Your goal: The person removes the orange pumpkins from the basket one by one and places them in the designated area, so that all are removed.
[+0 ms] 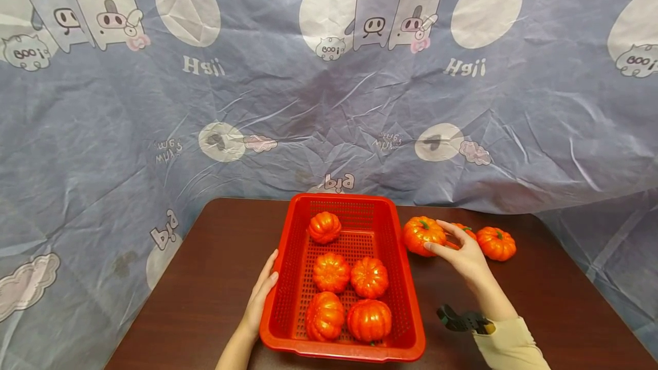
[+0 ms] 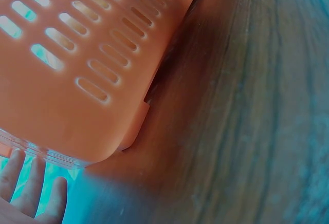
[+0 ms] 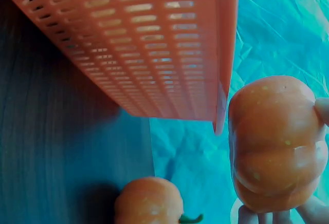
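My right hand (image 1: 465, 253) pinches a small orange pumpkin (image 1: 422, 236) between thumb and fingers, beside the right rim of the red plastic basket (image 1: 411, 313). In the right wrist view, this pumpkin (image 3: 277, 144) is held up off the table, level with the basket's upper wall. Fingers nearly straight, my left hand (image 1: 259, 298) rests against the basket's left side. Several pumpkins (image 1: 331, 273) lie inside the basket, mostly in its near half, with one pumpkin (image 1: 325, 228) toward the far end.
Right of the basket, another pumpkin (image 1: 496, 244) sits on the dark brown table (image 1: 205, 278). Next to it, a pumpkin (image 1: 466, 230) is partly hidden behind my right hand. A grey-blue printed cloth (image 1: 329, 101) hangs behind the table.
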The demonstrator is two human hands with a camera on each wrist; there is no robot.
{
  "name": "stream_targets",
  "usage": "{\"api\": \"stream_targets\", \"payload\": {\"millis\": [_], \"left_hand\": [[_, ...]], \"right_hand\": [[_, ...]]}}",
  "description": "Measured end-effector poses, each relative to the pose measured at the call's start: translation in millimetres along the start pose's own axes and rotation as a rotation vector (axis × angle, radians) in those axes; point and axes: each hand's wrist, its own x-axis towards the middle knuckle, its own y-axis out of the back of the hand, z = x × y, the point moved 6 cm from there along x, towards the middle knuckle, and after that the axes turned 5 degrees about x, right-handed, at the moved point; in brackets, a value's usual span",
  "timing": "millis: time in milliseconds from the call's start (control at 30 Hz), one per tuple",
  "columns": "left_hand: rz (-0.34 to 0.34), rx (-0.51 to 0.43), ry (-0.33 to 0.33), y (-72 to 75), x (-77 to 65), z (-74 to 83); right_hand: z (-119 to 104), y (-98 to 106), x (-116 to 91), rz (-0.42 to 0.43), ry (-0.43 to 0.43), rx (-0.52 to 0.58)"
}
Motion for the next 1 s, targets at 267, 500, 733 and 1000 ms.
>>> {"api": "stream_targets", "payload": {"millis": [267,500,733,1000], "left_hand": [[-0.011,-0.01,-0.002,-1.9,-1.0,5.0],[-0.013,-0.011,-0.002,-2.3,-1.0,5.8],[-0.004,-0.005,0.003,-0.6,-0.6,2.8],[-0.004,-0.001,-0.002,-0.5,0.0,1.6]], "right_hand": [[18,7,-8,0.021,-0.033,0.007],[39,6,-15,0.024,-0.095,0.046],[55,4,-20,0.032,-0.142,0.064],[69,2,-25,0.046,-0.165,0.086]]}}
